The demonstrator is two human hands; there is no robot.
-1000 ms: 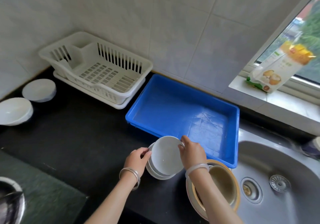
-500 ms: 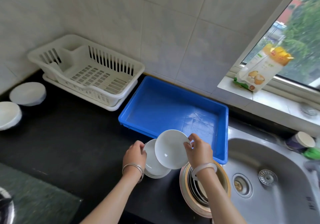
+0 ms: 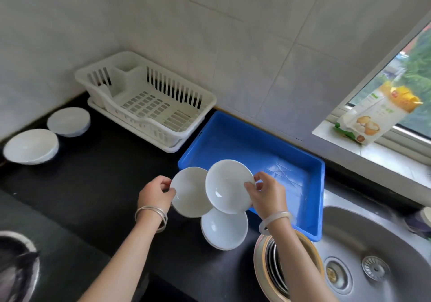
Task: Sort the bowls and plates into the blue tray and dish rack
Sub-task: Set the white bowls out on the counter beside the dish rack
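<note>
left hand [image 3: 155,193] is pinching the rim of the left dish [image 3: 190,192] and right hand [image 3: 268,194] is gripping the right dish [image 3: 227,186], which is overlapping the left one. both are being held tilted over the near corner of the blue tray [image 3: 256,143]. a short stack of white dishes [image 3: 224,229] is sitting on the black counter [image 3: 93,185] just below them. the white dish rack [image 3: 144,101] is standing just beside the tray against the tiled wall, and the sink [image 3: 373,243] is showing at the right.

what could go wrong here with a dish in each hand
The left hand and right hand each pinch a white dish only at its rim, so the left dish or right dish might slip. They overlap in view and could knock together, or fall onto the stack below.
</note>
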